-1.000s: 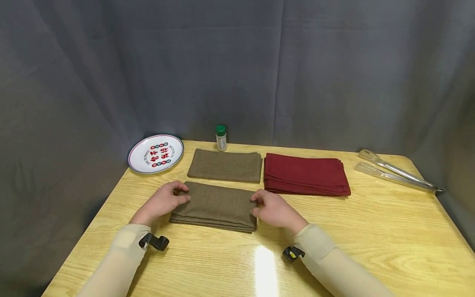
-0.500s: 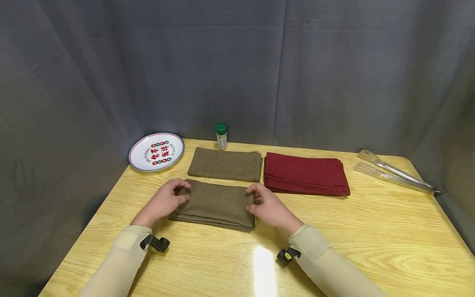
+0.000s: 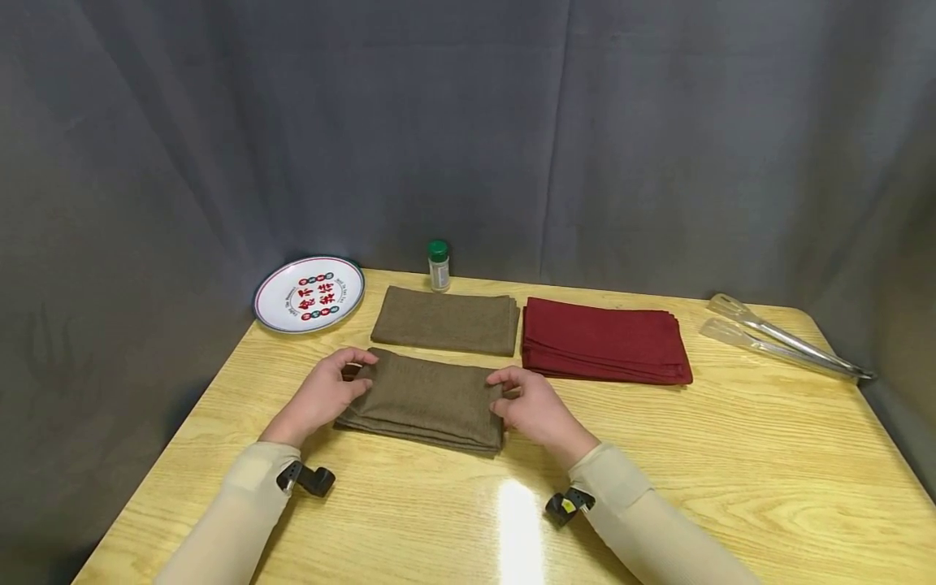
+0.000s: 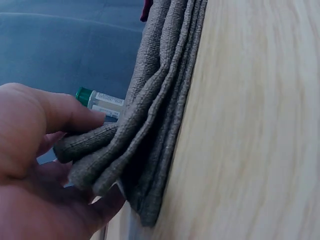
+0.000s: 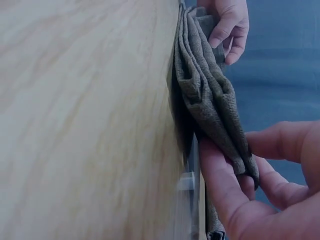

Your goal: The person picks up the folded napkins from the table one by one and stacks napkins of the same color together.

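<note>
A folded brown cloth napkin stack [image 3: 427,398] lies at the front middle of the table, several layers showing at its near edge. My left hand [image 3: 325,394] grips its left end; in the left wrist view the thumb is on top and fingers go beneath the lifted upper layers [image 4: 102,155], while lower layers stay near the wood. My right hand [image 3: 537,406] pinches the right end. In the right wrist view that end [image 5: 227,130] is raised off the table, with a finger [image 5: 220,175] under it and the thumb above.
Behind lies a second folded brown cloth [image 3: 446,321], with a folded dark red cloth stack [image 3: 603,337] to its right. A printed oval plate [image 3: 278,296] and a green-capped shaker [image 3: 439,272] stand at the back left. Metal tongs [image 3: 790,345] lie far right. Grey curtains [image 3: 468,146] surround the table.
My right hand has moved slightly left and its fingers have closed onto the cloth's right end. The upper layers now bulge up a little between the hands. My left hand has barely moved.
</note>
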Demonstrator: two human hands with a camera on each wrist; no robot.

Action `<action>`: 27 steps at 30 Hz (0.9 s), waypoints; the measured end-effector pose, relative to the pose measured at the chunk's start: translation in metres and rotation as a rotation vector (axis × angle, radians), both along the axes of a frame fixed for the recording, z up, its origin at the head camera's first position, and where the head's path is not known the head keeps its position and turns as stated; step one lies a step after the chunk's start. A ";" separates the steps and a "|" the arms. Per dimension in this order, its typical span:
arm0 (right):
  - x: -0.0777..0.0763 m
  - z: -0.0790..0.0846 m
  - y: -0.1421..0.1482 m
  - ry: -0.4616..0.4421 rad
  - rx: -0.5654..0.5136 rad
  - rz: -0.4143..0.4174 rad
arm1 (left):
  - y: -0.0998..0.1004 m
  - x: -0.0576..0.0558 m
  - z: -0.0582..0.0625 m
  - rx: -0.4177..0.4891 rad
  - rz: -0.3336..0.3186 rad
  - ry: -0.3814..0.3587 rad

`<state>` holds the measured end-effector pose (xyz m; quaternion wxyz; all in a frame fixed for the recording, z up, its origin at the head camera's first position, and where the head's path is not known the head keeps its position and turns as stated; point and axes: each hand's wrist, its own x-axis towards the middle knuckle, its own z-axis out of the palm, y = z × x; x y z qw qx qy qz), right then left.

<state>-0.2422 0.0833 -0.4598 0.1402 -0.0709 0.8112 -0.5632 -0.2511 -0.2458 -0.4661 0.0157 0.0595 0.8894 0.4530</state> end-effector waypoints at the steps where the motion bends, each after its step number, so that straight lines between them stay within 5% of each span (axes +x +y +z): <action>1: 0.000 0.000 0.000 -0.004 -0.003 -0.003 | 0.001 0.000 0.000 0.004 0.001 0.004; 16: -0.001 0.005 0.003 0.003 -0.008 -0.008 | 0.003 0.001 -0.001 0.064 0.038 0.061; 27: 0.000 0.014 0.005 0.041 -0.023 -0.011 | -0.003 0.001 0.004 0.219 0.062 0.054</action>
